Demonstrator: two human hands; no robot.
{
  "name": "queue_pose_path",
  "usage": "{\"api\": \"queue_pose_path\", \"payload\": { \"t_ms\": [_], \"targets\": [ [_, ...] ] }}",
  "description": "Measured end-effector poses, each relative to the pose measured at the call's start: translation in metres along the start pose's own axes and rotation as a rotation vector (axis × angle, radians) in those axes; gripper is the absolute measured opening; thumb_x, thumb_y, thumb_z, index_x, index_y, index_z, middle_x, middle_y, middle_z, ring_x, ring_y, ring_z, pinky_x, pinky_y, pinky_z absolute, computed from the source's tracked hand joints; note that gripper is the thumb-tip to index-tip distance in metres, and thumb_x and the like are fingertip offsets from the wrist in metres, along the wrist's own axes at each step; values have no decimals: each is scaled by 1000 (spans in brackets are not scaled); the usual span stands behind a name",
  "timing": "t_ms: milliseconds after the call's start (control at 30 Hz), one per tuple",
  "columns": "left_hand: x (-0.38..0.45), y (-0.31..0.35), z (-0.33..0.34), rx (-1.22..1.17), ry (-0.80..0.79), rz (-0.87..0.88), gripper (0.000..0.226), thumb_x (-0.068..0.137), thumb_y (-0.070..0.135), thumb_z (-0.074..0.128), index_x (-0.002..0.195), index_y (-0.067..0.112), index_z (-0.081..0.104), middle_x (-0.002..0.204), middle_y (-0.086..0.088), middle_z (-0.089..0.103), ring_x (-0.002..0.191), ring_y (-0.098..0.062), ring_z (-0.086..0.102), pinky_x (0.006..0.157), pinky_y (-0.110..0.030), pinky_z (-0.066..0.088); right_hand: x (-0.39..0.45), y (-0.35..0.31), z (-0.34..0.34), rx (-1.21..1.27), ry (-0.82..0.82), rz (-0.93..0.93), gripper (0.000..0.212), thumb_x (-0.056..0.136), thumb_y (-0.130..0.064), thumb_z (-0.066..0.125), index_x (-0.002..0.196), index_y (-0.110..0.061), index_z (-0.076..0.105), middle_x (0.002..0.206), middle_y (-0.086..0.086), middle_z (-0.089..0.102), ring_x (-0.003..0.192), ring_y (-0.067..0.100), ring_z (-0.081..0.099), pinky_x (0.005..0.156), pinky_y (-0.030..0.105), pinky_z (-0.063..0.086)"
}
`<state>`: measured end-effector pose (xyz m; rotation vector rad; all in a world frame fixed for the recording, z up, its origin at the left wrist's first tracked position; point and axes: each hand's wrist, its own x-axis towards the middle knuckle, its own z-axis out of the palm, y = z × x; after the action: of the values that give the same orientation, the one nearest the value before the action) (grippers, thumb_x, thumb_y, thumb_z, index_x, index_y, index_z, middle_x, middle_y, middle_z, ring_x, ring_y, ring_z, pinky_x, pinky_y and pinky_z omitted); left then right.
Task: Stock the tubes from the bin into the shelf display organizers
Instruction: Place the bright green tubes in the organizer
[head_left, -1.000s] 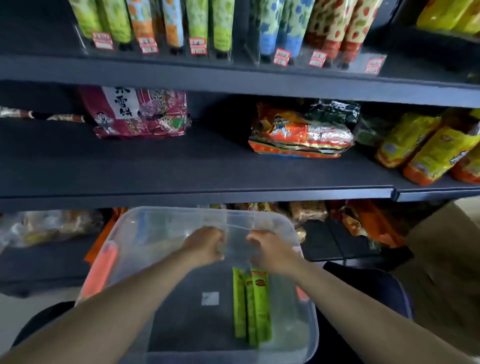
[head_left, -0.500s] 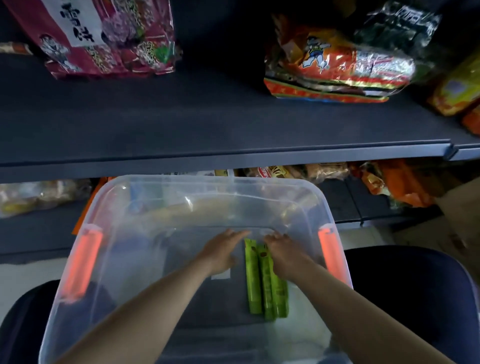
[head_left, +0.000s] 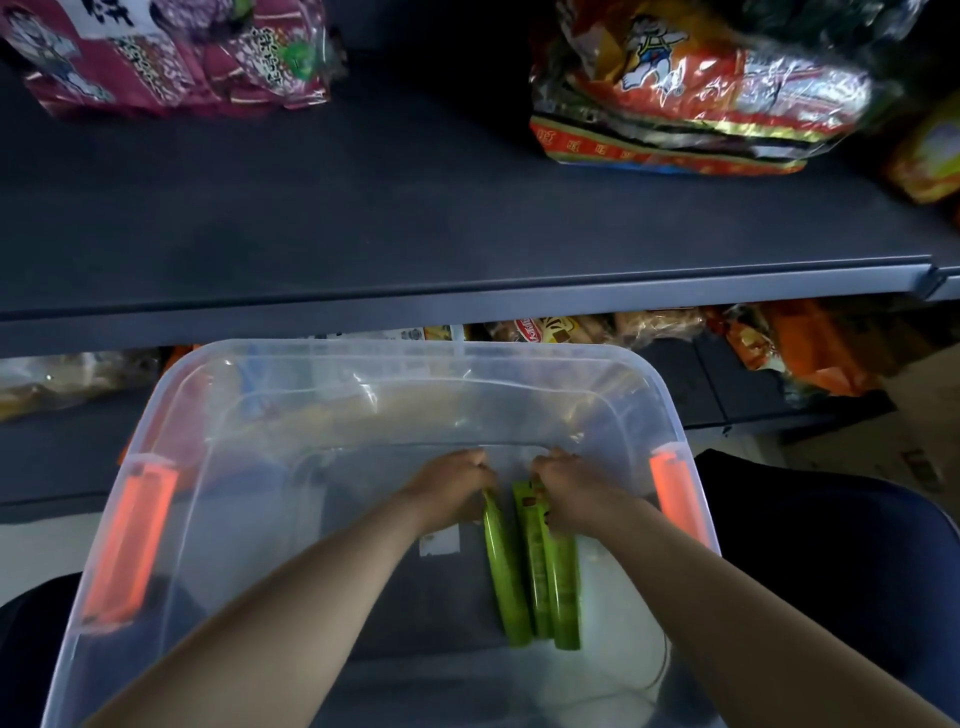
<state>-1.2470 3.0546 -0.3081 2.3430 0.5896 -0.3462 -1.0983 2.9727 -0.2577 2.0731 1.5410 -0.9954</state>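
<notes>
Reaching down from the far wall of the bin (head_left: 218, 467), both hands have now closed on the green tubes (head_left: 540, 571) lying on its floor: the left hand (head_left: 452, 483) curls round the leftmost, the right hand (head_left: 571, 488) grips the other two. Lifting toward the shelf looks next.

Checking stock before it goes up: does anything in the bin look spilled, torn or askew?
Nothing stands out. Three green tubes lie side by side, intact, in the clear bin; left hand and right hand grip their far ends.
</notes>
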Motion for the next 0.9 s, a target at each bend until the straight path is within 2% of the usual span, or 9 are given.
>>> {"api": "queue_pose_path", "payload": {
  "t_ms": [100, 200, 300, 400, 467, 600, 700, 767, 900],
  "targets": [
    [-1, -4, -11, 14, -69, 12, 23, 78, 22, 71, 99, 14, 70, 110, -8, 61, 106, -23, 55, 88, -30, 44, -2, -2, -8, 43, -13, -18, 63, 72, -10, 77, 127, -9, 45, 129, 9, 43, 118, 26, 48, 92, 29, 42],
    [-2, -7, -19, 55, -141, 27, 19, 72, 28, 75, 87, 16, 72, 93, -2, 66, 91, -20, 60, 75, -29, 46, -5, -5, -15, 113, -55, -94, 46, 76, -11, 73, 115, -13, 49, 103, 4, 44, 94, 16, 44, 84, 25, 44],
    [-9, -7, -25, -39, -176, -24, 14, 71, 23, 78, 80, 16, 69, 78, 5, 58, 75, -12, 53, 64, -24, 36, -14, -8, -24, 148, -166, -180, 45, 71, -12, 78, 102, -20, 46, 93, -3, 48, 87, 14, 47, 59, 20, 39],
    [-21, -3, -30, -195, -200, -101, 34, 67, 21, 82, 60, 22, 49, 60, 9, 42, 59, -8, 39, 56, -26, 28, -26, -11, -31, 75, -161, -237, 47, 70, -18, 80, 111, -16, 56, 100, -2, 50, 94, 16, 50, 67, 22, 38],
    [-27, 1, -36, -247, -236, -151, 39, 68, 17, 81, 58, 23, 43, 57, 11, 40, 55, -7, 35, 54, -26, 26, -31, -12, -35, 66, -150, -282, 35, 71, -20, 78, 101, -17, 60, 95, -1, 51, 88, 15, 51, 63, 25, 38],
    [-35, 15, -45, -304, -253, -187, 30, 70, 14, 77, 61, 22, 50, 60, 6, 53, 59, -12, 45, 57, -26, 31, -42, -10, -43, 88, -170, -327, 20, 74, -20, 75, 85, -19, 59, 78, -5, 53, 79, 15, 52, 62, 25, 39],
    [-42, 29, -62, -299, -231, -183, 16, 72, 14, 75, 67, 21, 61, 61, 4, 58, 56, -8, 48, 55, -24, 34, -50, -4, -49, 157, -84, -333, 19, 76, -22, 75, 88, -15, 63, 84, 0, 59, 82, 17, 55, 72, 31, 44],
    [-48, 41, -79, -300, -197, -172, 8, 74, 14, 73, 74, 18, 66, 58, 7, 58, 52, -2, 48, 54, -21, 35, -60, 1, -54, 273, 11, -335, 17, 76, -22, 76, 85, -22, 61, 84, -8, 55, 85, 10, 52, 73, 27, 40],
    [-59, 71, -124, -291, -91, -115, 23, 74, 9, 74, 63, 23, 60, 53, 9, 55, 50, -3, 47, 50, -18, 32, -94, 10, -78, 471, 197, -372, 28, 76, -18, 77, 80, -35, 55, 81, -22, 53, 84, -5, 49, 80, 17, 36]
  ]
}}
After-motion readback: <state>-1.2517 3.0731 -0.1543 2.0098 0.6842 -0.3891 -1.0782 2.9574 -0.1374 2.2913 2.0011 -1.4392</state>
